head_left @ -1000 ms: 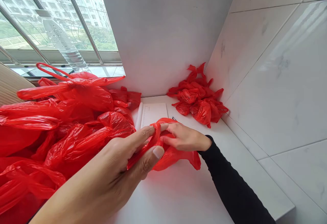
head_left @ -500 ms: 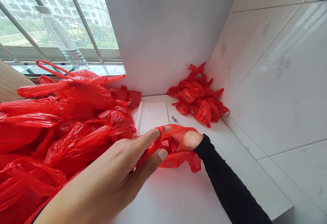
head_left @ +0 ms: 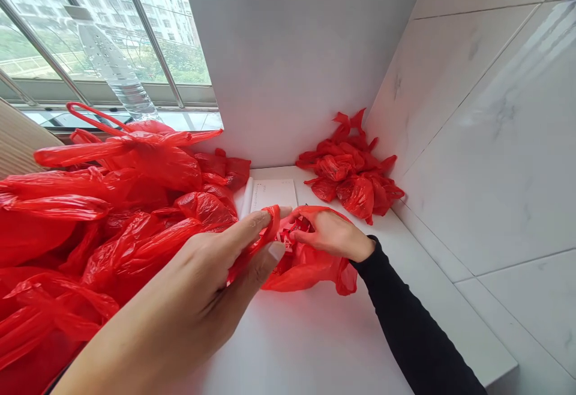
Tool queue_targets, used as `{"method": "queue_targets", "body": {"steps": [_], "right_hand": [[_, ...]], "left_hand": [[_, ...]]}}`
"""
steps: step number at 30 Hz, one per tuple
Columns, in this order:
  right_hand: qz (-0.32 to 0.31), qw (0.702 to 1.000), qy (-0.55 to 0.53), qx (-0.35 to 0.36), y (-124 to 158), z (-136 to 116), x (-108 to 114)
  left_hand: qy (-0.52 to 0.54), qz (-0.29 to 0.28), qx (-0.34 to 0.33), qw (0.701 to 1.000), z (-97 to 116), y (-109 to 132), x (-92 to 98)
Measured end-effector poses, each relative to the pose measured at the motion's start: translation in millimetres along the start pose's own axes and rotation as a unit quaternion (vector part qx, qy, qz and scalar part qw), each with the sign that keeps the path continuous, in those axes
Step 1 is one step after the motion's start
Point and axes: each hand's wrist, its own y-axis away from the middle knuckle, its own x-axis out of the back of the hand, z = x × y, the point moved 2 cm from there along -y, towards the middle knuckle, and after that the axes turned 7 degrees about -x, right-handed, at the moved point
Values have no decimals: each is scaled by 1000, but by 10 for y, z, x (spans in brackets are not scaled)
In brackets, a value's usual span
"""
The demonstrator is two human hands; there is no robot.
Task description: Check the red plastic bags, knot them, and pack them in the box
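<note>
A thin red plastic bag (head_left: pixel 301 275) sits mouth-up on the white surface between my hands. My left hand (head_left: pixel 225 269) pinches its rim, with a handle loop round the index finger. Inside the bag lie small red packets (head_left: pixel 287 241) with white print. My right hand (head_left: pixel 335 233), in a black sleeve, is at the bag's mouth with thumb and fingers curled towards each other. Something dark red shows between those fingers, too covered to name.
Filled red bags (head_left: pixel 135 203) are heaped along the left. A smaller red pile (head_left: pixel 355 173) lies in the far right corner. An open notebook (head_left: pixel 274 194) is behind the bag. A water bottle (head_left: pixel 117 71) stands by the barred window; a tiled wall (head_left: pixel 504 143) rises at right.
My right hand has come partly up out of the bag, so its thumb and fingers now show. My left hand has shifted slightly left, keeping its hold on the rim.
</note>
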Motion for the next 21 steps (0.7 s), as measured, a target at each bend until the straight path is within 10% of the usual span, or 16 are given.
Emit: {"method": "queue_targets", "body": {"steps": [7, 12, 21], "right_hand": [[-19, 998, 4, 66, 176, -107, 194], [-97, 986, 136, -2, 109, 105, -34], [-49, 990, 125, 31, -61, 260, -260]], "left_hand": [[29, 14, 38, 999, -9, -67, 23], [26, -4, 25, 999, 28, -96, -7], [-14, 21, 7, 1000, 26, -116, 15]]}}
